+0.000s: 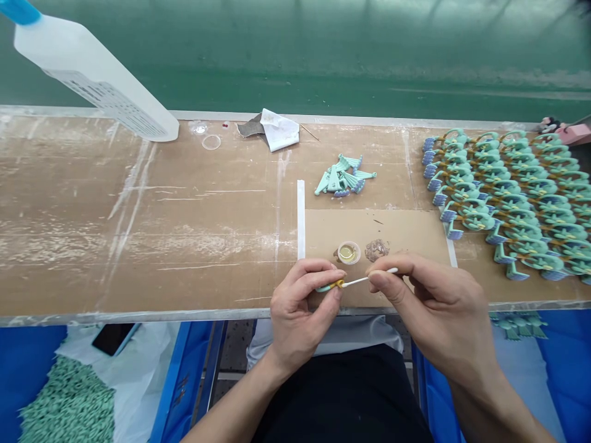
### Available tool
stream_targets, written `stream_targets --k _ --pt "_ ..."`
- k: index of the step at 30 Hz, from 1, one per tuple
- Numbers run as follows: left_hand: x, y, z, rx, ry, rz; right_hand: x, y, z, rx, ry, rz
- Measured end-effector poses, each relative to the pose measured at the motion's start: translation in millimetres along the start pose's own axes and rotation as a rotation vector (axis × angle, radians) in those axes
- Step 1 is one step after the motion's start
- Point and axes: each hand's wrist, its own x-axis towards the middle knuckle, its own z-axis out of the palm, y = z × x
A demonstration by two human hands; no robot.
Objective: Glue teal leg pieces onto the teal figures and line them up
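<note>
My left hand (299,303) pinches a small teal plastic piece (329,286) with a yellow-painted part at the near edge of the bench. My right hand (427,295) grips a thin white stick (369,278) whose tip touches the yellow spot on the piece. Just beyond my fingers sits a small round cup of yellowish paint (348,252) on a cardboard sheet (406,227), next to a brown paint smear (377,250).
A small pile of teal pieces (344,176) lies further back. Rows of painted teal pieces (508,197) fill the bench's right side. A white bottle (92,77) lies tilted at the far left, crumpled cloth (277,129) behind. Blue bins (32,369) with teal parts stand below.
</note>
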Motion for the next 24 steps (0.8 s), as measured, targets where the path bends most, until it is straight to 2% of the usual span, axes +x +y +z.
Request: stream_targets --k 3,6,8,10,15,16,18,20,21,24 --pt "-0.4 -0.6 0.0 -0.016 -0.005 -0.007 -0.8 4.3 -0.4 0.025 0.050 0.016" --pt "-1.2 -1.3 -0.1 -0.028 -0.006 -0.024 3.9 14.6 -0.4 0.004 0.178 0.065" --pt "-1.7 -1.8 -0.5 -0.028 -0.004 -0.028 10.4 22.8 1.6 -0.040 0.229 0.047" --pt "-2.0 -2.1 -1.0 -0.028 -0.003 -0.029 17.5 29.6 5.2 -0.101 0.207 -0.005" --pt "-1.9 -2.3 -3.0 -0.017 -0.018 -0.035 35.5 40.6 8.9 -0.156 0.016 -0.060" --pt "-1.7 -2.4 -3.3 -0.018 -0.023 -0.037 41.8 43.6 7.2 -0.156 0.034 -0.060" --pt "-1.5 -2.9 -3.8 -0.025 -0.029 -0.039 60.0 51.3 2.4 -0.180 0.149 -0.079" --pt "-1.4 -3.2 -3.8 -0.030 -0.029 -0.037 84.2 59.3 -1.5 -0.244 0.228 -0.143" --pt "-1.5 -3.1 -3.6 -0.030 -0.026 -0.035 97.0 62.4 -1.9 -0.294 0.202 -0.185" --pt "-1.9 -1.5 -2.9 -0.029 -0.014 -0.034 130.7 64.8 6.4 -0.457 0.003 -0.274"
